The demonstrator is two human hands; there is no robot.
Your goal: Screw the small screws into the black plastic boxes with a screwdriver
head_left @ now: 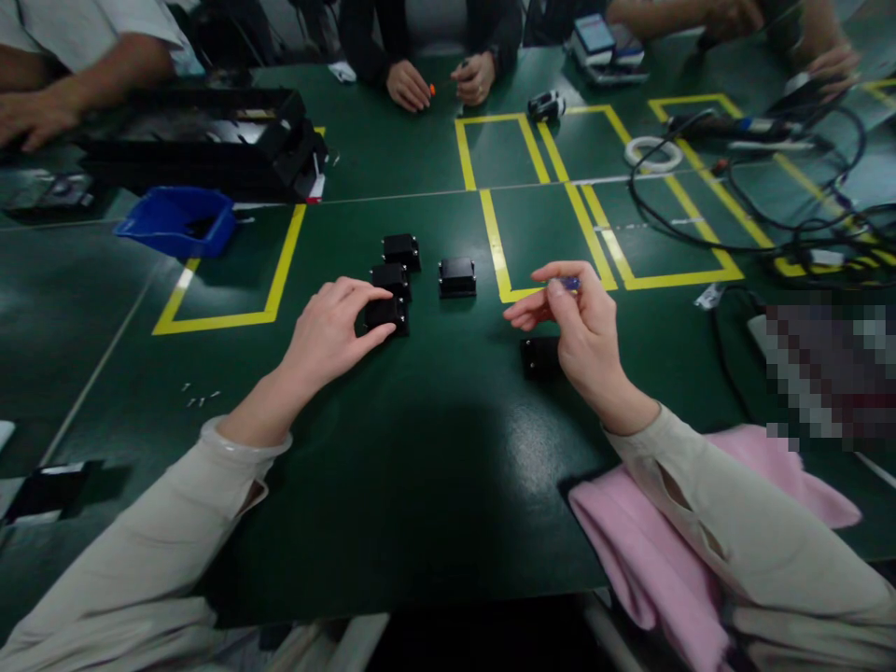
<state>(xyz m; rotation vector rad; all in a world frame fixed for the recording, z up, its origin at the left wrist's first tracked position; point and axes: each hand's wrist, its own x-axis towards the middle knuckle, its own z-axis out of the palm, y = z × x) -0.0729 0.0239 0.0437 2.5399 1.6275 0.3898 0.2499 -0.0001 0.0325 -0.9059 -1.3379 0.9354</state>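
Note:
My left hand (329, 327) has its thumb and fingers around a small black box (385, 318) with bright screw-like spots at its corners. Just behind that box stand two similar ones, a black box (390, 279) and a farther black box (400, 249). Another black box (457, 276) sits apart from them, to the right. My right hand (586, 336), above the table, pinches a small blue-purple object (570, 283) between thumb and fingers; its kind cannot be made out. Below this hand lies a further black box (539, 357), partly hidden by it.
A blue bin (178, 219) stands at left before a black tray stack (210, 154). Several small screws (200, 397) lie left of my arm. Cables (749, 247) and a white ring (652, 154) are at right. A pink cloth (651, 532) lies under my right sleeve. Co-workers sit opposite.

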